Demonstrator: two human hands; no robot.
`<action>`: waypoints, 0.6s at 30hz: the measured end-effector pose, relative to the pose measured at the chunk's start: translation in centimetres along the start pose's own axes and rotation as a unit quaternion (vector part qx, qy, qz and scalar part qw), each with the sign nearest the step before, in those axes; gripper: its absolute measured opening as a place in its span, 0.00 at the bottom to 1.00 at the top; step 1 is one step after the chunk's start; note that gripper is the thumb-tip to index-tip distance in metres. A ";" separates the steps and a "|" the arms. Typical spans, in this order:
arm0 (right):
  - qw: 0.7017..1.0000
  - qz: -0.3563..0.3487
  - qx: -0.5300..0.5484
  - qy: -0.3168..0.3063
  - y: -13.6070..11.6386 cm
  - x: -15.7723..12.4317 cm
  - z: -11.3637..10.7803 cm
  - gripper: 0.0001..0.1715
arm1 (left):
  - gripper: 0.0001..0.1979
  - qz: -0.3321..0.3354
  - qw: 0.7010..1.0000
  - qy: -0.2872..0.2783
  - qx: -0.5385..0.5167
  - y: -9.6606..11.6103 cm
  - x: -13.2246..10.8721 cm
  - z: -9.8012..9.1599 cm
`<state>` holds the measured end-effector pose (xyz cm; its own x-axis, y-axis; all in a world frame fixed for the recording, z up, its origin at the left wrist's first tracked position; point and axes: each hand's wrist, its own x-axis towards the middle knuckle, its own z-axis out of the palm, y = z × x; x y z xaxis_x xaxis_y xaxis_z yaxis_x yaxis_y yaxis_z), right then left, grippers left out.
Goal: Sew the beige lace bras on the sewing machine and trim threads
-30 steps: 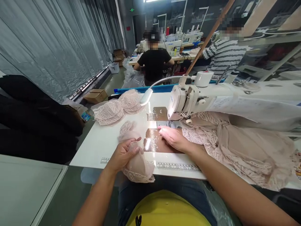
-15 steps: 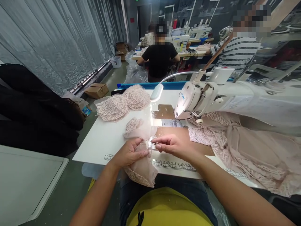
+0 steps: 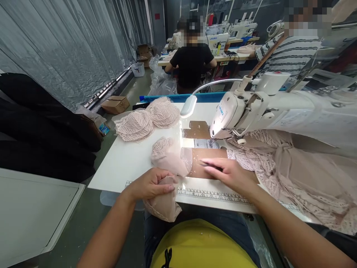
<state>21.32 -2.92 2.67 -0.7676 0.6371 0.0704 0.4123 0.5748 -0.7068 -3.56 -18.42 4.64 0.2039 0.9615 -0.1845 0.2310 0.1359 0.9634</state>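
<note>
My left hand is closed, pinching the edge of a pale pink bra cup of lace and mesh that hangs over the table's front edge. Just beyond the fingers, another lace-and-mesh part lies on the table, close against the held cup; whether the two are joined I cannot tell. Over the brown patch of the table, my right hand is closed around a small dark pointed tool, its tip facing left. Most of that tool is hidden in the fingers, and it is apart from the fabric.
A white sewing machine with a lamp stands at right. Pink lace fabric is heaped under its arm. Two lace cups lie at the back left. A ruler scale runs along the front edge. Two people sit beyond.
My right hand has moved right with the tool, away from the fabric. My left hand still grips the cup, which has shifted slightly left. The part beyond it lies more spread out.
</note>
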 end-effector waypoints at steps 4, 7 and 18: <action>0.954 -0.032 -0.278 0.107 5.8 -2.8 -2.4 0.21 | 0.14 -0.019 0.994 0.073 0.080 0.3 -2.0 -3.2; 0.934 -0.043 -0.322 0.145 7.1 -4.4 -2.8 0.20 | 0.16 -0.013 0.940 0.242 0.240 0.9 -2.0 -5.9; 0.963 0.113 0.246 0.007 0.6 -3.9 1.8 0.29 | 0.10 0.042 0.881 0.119 0.457 -0.3 4.3 -0.8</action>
<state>23.65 -6.00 0.68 -0.6777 0.7258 -0.1180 0.2832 0.1096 -0.9528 -3.50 -14.12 3.71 0.0766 0.9966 0.0307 0.9155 -0.0825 0.3937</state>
